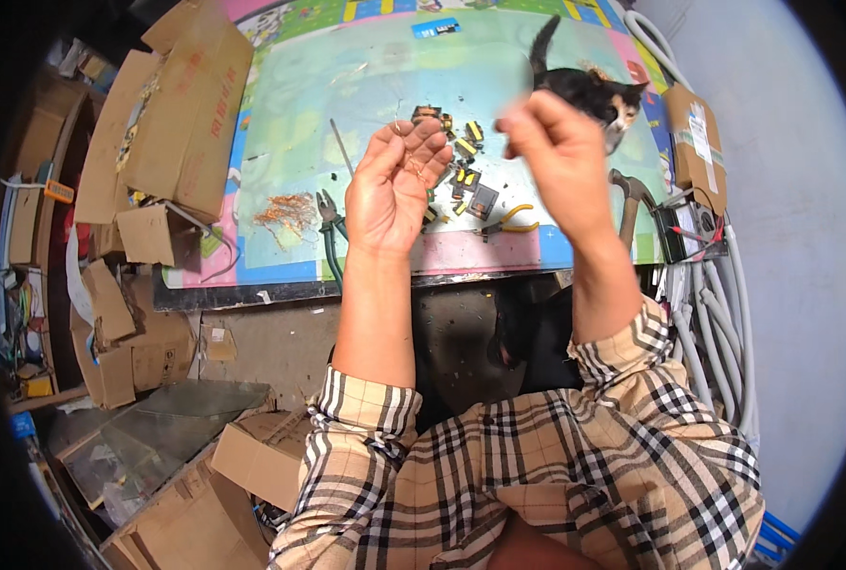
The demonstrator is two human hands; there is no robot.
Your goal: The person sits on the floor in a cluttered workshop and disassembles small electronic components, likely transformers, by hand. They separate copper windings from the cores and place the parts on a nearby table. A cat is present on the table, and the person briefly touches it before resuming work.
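Over the table, my left hand (pixel 389 195) is turned palm up, its fingers curled around thin copper wire (pixel 415 165). A fine strand sticks up past its fingertips. To its right, my right hand (pixel 565 157) is raised with thumb and fingers pinched together; motion blurs it, and I cannot make out what is in the pinch. Between and beyond the hands lie several small transformers (pixel 474 131) with black and yellow parts. A loose heap of copper wire (pixel 287 213) sits left of my left hand, beside green-handled pliers (pixel 329 223).
A black, white and orange cat (pixel 579 93) stands at the table's far right. A hammer (pixel 630 195) and a black box with leads (pixel 681 233) lie at the right edge. Yellow-handled cutters (pixel 520 218) rest near the front. A large cardboard box (pixel 190 123) stands at the left.
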